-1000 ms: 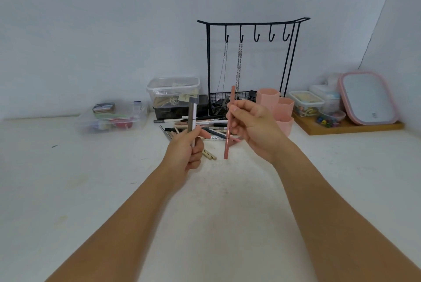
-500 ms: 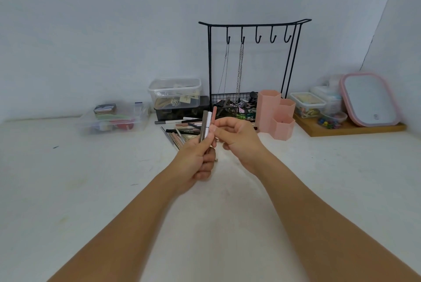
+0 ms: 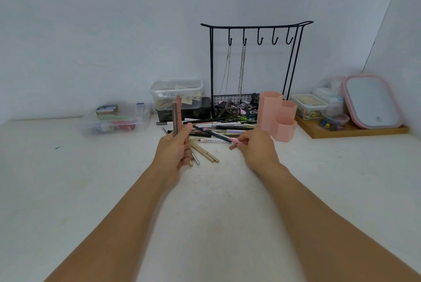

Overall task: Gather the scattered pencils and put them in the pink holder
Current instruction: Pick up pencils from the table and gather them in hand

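Note:
My left hand [image 3: 175,152] is shut around a small upright bundle of pencils [image 3: 177,115], one pink and one grey-brown, their tips above my fingers. My right hand [image 3: 256,146] pinches the pink end of a dark pencil [image 3: 214,134] that lies slanted across the pile. The pile of scattered pencils [image 3: 218,125] lies on the white table between my hands and the wire rack, with a few tan ones [image 3: 205,153] nearer me. The pink holder [image 3: 279,117], three joined hexagonal cups, stands upright just right of the pile, close to my right hand.
A black wire hook stand [image 3: 255,31] with chains and a basket rises behind the pile. Clear plastic boxes [image 3: 176,92] sit at the back left; another [image 3: 116,120] lies further left. A wooden tray [image 3: 355,130] with containers and a pink-rimmed mirror [image 3: 371,101] fills the right.
The pink pencil has passed from my right hand into the bundle in my left hand. My right hand moved right and down to the pile and took hold of a dark pencil's pink end.

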Available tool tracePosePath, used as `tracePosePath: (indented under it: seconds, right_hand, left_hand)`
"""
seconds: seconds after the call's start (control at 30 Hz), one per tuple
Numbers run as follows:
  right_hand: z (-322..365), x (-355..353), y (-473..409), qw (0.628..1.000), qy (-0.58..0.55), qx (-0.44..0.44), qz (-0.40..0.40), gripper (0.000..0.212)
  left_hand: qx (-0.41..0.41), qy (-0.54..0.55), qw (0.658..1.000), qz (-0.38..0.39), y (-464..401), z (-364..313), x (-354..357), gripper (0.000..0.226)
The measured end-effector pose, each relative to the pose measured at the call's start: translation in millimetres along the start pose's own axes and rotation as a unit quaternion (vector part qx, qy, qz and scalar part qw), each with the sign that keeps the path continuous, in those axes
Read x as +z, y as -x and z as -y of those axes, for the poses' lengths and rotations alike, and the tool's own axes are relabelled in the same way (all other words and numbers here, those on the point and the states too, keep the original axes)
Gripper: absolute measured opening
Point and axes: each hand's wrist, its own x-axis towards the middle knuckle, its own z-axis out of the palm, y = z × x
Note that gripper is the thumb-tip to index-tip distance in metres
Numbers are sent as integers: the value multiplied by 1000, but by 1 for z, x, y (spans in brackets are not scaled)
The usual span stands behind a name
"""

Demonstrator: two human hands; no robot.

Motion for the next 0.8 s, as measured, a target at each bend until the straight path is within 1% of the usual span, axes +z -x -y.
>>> tracePosePath:
  seconds: [0.1, 0.17, 0.27, 0.33, 0.4, 0.47, 0.6, 0.73, 0.8]
  right_hand:
    - [1, -1, 1, 999, -38, 8, -7, 19]
    - [3, -3, 4, 995, -99, 19, -10, 21]
    - [6, -11, 6, 971, -230, 51, -26, 20]
    - [9, -19, 7, 951, -297, 90, -19, 16]
    - [13, -26, 8, 921, -367, 131, 1, 11]
    - [14, -30, 8, 888, -428, 164, 23, 8]
    - [12, -27, 4, 801, -557, 197, 96, 12]
    - [18, -25, 9, 729, -628, 225, 155, 13]
    - [24, -19, 12, 697, -654, 227, 186, 13]
  left_hand:
    - [18, -8, 1000, 1, -2, 1, -1, 37]
    - [26, -9, 1000, 6, -2, 2, -1, 41]
    - [26, -8, 1000, 8, -1, 3, 0, 43]
    - [28, -26, 999, 5, 1, 4, 1, 44]
    - [34, -55, 998, -3, 2, 5, 2, 46]
    - [33, -61, 998, -8, 2, 4, 0, 47]
    - [30, -53, 998, -16, 2, 0, -1, 44]
    - [41, -24, 999, -12, 4, 1, 5, 42]
    - [54, -9, 999, 4, 6, 3, 9, 35]
